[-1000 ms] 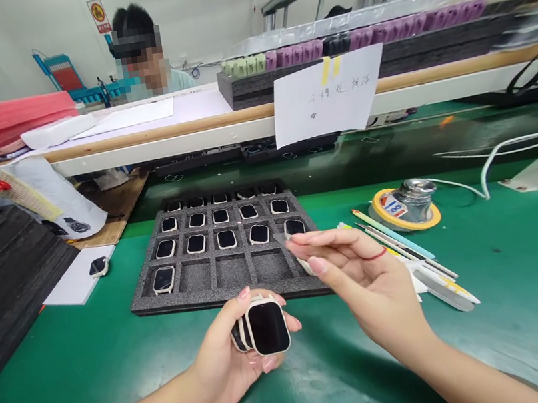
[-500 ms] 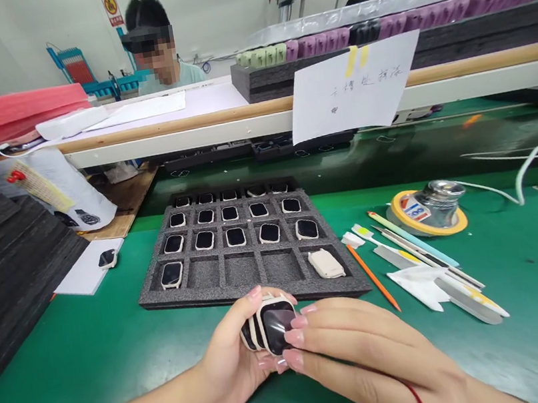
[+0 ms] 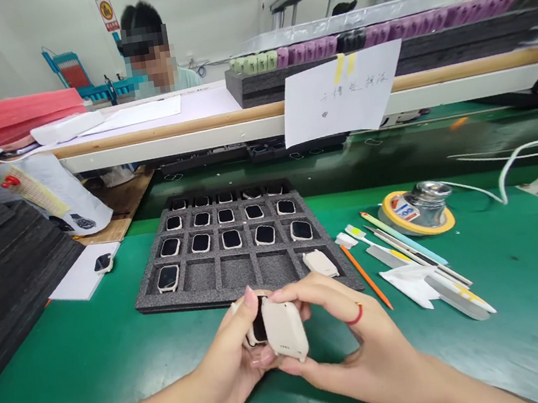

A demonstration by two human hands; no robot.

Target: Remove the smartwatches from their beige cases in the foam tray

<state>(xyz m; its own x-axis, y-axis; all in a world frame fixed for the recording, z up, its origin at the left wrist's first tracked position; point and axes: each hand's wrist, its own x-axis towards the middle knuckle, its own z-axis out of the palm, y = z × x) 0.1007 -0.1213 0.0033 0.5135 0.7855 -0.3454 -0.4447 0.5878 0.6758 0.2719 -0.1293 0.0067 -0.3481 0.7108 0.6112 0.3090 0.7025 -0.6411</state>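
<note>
Several watch cases (image 3: 256, 330) with cream frames and dark screens are stacked in my left hand (image 3: 235, 361), the thumb over their top edge. Between the thumb and fingers of my right hand (image 3: 340, 339) is one cream watch case (image 3: 286, 329), its plain back facing me, right beside the stack. Just beyond both hands lies a dark foam tray (image 3: 173, 301) with rows of watch cases, mostly screen up. Its nearest row has a screen-up case (image 3: 168, 278) at the left, three bare compartments in the middle and a back-up case (image 3: 319, 264) at the right.
Right of the tray lie an orange stick (image 3: 367, 278), pens, brushes and white wipes (image 3: 409, 283), with a glass bottle in a yellow ring (image 3: 418, 209) behind. At left are stacked foam sheets (image 3: 1, 268) and a watch on paper (image 3: 74, 276). A person (image 3: 148, 51) sits beyond the shelf.
My right hand has turned over the front watch case, so its pale back shows instead of the dark screen. The view has shifted slightly.
</note>
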